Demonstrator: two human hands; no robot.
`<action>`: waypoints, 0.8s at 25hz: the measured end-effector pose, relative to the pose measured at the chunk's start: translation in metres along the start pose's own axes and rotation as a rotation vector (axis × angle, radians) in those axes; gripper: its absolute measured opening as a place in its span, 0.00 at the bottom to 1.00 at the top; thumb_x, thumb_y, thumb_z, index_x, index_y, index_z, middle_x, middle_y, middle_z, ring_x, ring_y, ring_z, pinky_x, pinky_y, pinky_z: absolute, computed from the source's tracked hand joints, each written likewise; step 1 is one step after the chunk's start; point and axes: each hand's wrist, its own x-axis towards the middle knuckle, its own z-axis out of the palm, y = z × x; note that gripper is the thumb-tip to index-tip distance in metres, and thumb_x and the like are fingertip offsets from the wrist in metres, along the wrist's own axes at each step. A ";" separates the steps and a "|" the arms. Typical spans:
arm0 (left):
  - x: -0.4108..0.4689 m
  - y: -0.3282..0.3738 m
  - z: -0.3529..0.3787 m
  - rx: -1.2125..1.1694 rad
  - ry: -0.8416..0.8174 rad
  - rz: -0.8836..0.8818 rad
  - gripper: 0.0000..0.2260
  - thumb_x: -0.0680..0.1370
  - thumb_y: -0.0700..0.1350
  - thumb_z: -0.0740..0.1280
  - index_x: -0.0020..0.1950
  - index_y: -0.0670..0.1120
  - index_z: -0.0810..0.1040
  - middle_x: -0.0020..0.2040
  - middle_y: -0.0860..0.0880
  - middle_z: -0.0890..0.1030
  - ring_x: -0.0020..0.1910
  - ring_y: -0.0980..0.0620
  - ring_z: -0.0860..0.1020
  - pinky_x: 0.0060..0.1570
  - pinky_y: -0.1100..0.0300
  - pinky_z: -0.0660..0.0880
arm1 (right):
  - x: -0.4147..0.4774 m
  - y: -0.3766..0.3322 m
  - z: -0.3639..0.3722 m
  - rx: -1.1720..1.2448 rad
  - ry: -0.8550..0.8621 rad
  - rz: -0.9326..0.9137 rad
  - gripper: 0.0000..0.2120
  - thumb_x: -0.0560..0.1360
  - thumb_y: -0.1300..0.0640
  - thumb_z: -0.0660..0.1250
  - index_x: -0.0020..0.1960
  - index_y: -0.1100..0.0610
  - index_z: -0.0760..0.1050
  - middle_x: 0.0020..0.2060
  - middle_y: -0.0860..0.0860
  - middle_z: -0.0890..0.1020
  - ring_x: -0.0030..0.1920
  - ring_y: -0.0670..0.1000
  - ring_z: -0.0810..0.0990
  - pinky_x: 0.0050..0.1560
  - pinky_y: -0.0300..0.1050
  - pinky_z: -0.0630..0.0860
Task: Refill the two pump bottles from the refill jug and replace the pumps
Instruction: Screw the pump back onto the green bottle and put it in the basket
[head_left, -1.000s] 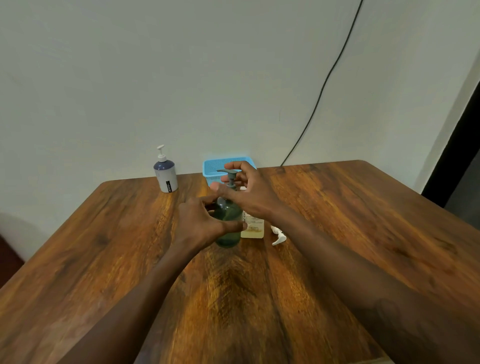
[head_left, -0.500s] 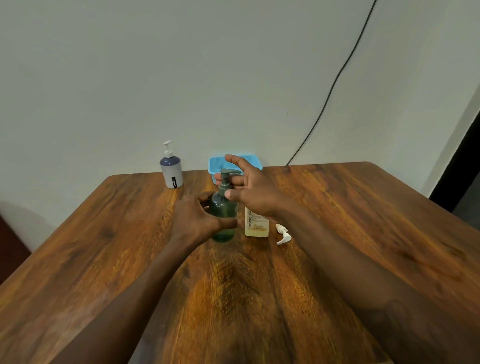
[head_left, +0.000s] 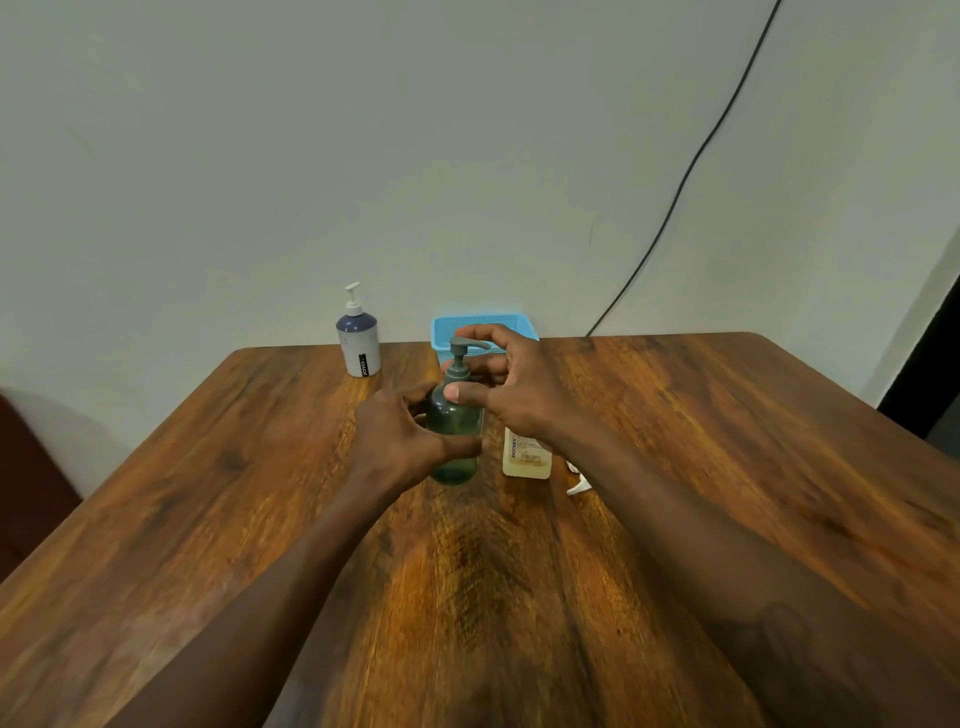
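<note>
The left hand is wrapped round the middle of the green bottle. Its thumb lies across the front and holds the bottle down on the table. The right hand is just above it. Its thumb and fingers are curled in and pinch the bottom of the grey pump, where it meets the bottle's neck. The top of the pump sticks out above the fingers.

I think the pump is being twisted on the neck. I cannot tell which way it is turning.

The bottle looks like see-through plastic, so it is hard but can squash a bit. If there is soap inside, it will be heavy at the bottom and may be slippery. The fat middle is the best place to hold it. The pump looks light and thin, so hold it low at the ring, not by the spout.

Just past the right wrist stands a pale yellow bottle, and a white pump lies beside it. Behind the right hand is a blue basket. Far past the left hand stands a blue and white bottle with its pump on.
</note>
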 end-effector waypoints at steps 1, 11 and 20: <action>-0.001 0.000 0.000 0.000 0.003 -0.002 0.31 0.62 0.51 0.84 0.64 0.52 0.81 0.51 0.61 0.82 0.46 0.70 0.77 0.44 0.78 0.74 | -0.001 0.001 0.002 -0.008 0.051 -0.007 0.29 0.69 0.62 0.81 0.66 0.52 0.75 0.52 0.46 0.86 0.54 0.43 0.86 0.54 0.42 0.83; -0.006 0.000 0.011 -0.004 0.154 -0.023 0.29 0.63 0.54 0.83 0.62 0.50 0.82 0.49 0.62 0.79 0.44 0.69 0.76 0.42 0.75 0.74 | 0.002 -0.001 0.025 0.018 0.168 -0.073 0.37 0.67 0.60 0.82 0.73 0.50 0.73 0.61 0.56 0.84 0.58 0.48 0.85 0.57 0.46 0.83; 0.002 -0.012 0.001 -0.144 -0.083 -0.068 0.26 0.64 0.58 0.82 0.59 0.55 0.81 0.51 0.59 0.85 0.51 0.61 0.82 0.56 0.54 0.80 | 0.011 -0.004 0.003 0.544 -0.161 0.087 0.20 0.87 0.51 0.54 0.70 0.60 0.75 0.65 0.59 0.81 0.68 0.56 0.79 0.72 0.57 0.72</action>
